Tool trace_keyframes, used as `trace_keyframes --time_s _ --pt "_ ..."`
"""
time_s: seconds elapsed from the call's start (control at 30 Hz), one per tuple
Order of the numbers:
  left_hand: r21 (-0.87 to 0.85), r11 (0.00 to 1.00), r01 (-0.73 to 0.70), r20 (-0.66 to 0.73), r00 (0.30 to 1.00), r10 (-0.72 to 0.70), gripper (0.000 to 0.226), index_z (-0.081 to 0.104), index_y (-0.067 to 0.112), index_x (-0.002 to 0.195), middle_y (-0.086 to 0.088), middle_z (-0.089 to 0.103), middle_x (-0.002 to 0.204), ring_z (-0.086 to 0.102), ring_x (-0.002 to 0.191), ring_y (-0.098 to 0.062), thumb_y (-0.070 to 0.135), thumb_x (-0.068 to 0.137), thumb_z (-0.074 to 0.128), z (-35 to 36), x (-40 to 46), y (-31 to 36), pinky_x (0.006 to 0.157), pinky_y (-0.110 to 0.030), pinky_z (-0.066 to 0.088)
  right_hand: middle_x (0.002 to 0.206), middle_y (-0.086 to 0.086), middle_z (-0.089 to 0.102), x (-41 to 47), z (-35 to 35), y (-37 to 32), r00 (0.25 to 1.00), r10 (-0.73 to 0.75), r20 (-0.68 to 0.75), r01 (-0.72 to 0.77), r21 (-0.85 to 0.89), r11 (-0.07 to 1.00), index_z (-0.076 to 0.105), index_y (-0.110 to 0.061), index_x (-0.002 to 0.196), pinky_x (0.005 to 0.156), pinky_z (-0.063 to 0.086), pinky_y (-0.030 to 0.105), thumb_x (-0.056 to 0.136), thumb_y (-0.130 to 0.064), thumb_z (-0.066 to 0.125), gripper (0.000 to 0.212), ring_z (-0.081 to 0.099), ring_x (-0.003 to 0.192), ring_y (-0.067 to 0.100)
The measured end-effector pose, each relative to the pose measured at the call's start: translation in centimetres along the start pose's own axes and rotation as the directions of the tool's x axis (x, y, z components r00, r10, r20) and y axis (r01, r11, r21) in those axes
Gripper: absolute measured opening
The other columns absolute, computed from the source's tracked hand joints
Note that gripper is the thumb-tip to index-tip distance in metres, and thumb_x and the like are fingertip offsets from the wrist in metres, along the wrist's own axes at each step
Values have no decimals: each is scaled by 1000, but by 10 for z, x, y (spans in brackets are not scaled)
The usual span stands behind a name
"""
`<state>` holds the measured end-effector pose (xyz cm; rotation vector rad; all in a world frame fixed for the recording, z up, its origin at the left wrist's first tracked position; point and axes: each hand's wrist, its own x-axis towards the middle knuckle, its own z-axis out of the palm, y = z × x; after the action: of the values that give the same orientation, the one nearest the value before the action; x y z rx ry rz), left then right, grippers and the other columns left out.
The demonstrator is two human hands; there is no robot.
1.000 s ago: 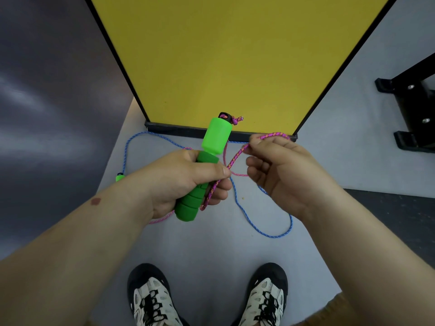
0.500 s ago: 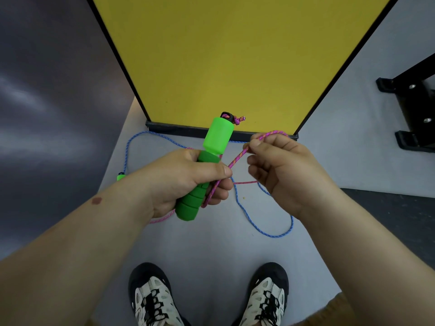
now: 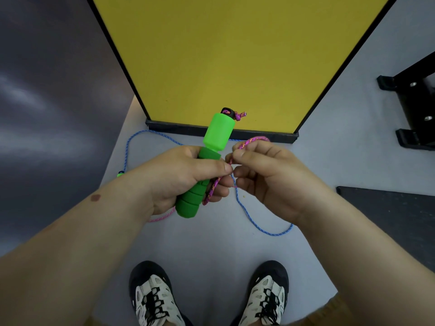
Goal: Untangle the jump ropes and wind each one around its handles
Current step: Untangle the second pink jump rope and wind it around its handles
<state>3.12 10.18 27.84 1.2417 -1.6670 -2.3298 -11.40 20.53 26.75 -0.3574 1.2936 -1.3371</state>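
L hand [image 3: 183,177] grips green jump-rope handle [image 3: 207,161], tilted, cap toward 1 o'clock. R hand [image 3: 270,175] at its 3 o'clock pinches pink rope [image 3: 247,143] betw thumb & fingers. Blue rope [image 3: 259,228] lies looped on grey floor [image 3: 211,243], w/ yellow panel [image 3: 223,55] at 12.

Left hand [image 3: 186,177] wraps the green handle [image 3: 207,163]; right hand [image 3: 270,177] pinches the pink rope [image 3: 249,143], fingertips nearly meeting.

Right hand [image 3: 270,180] moved left since 1.0 s ago, now just beside left thumb [image 3: 211,167]. Pink rope [image 3: 244,145] span between hands shortened. Slack pink loop below right fingers gone from view.
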Motion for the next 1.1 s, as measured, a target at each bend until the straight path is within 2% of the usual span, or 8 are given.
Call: trace_keyframes --time_s 0.07,0.23,0.43,0.5,0.67,0.77,0.87,1.1 --pt "16 1000 1 -2 1000 -1 7 67 5 92 -9 71 77 67 63 -18 12 94 66 0 -1 1 60 -28 56 94 15 65 0 2 2 1000 -13 10 13 -37 999 66 -8 100 61 52 22 93 -6 64 8 60 63 11" --pt "24 1000 4 -12 1000 -4 8 67 6 91 -9 72 77 68 65 -19 14 94 67 -1 -1 1 55 -26 54 93 14 65 2 -1 -1 991 -87 -103 87 1 996 68 -9 99 61 53 22 93 -5 64 8 60 66 12" --pt "58 998 4 -16 1000 -3 9 69 8 92 -8 74 81 70 72 -21 17 93 69 -3 2 -3 89 -50 56 82 3 68 7 -14 -15 936 -117 -333 177 155 972 66 -10 97 64 54 23 94 -9 65 3 61 67 13" --pt "63 998 5 -15 1000 -5 9 68 9 91 -8 74 81 71 74 -22 18 92 69 -3 2 -3 91 -52 55 86 6 65 8 -17 -16 924 -108 -367 188 189 964 66 -10 98 64 54 23 94 -10 67 4 61 67 13" --pt "45 999 -2 -3 1000 2 9 67 7 93 -9 72 80 69 71 -21 16 93 69 -1 3 -2 76 -39 57 80 2 66 7 -11 -9 961 -60 -268 113 185 976 64 -12 95 63 53 24 93 -16 68 5 60 64 12" --pt "28 1000 -4 -5 1000 4 11 67 5 97 -9 72 80 69 70 -21 15 93 68 -1 3 -2 77 -40 57 89 7 65 3 -4 -3 991 -30 -133 45 112 993 66 -12 95 60 52 23 94 -15 66 4 60 63 11" --pt "17 1000 -5 -9 1000 5 11 67 4 98 -9 72 79 68 68 -20 14 93 68 -2 3 -1 69 -34 57 94 12 61 0 1 2 999 -11 -46 11 7 1000 66 -8 103 58 52 21 95 -11 63 10 58 63 10" --pt "5 1000 -5 -19 1000 5 7 68 8 93 -10 73 81 69 70 -21 15 92 69 -5 3 -1 73 -36 58 92 10 67 2 1 0 990 -82 -111 83 2 997 68 -11 99 61 52 23 94 -7 64 8 60 66 12"
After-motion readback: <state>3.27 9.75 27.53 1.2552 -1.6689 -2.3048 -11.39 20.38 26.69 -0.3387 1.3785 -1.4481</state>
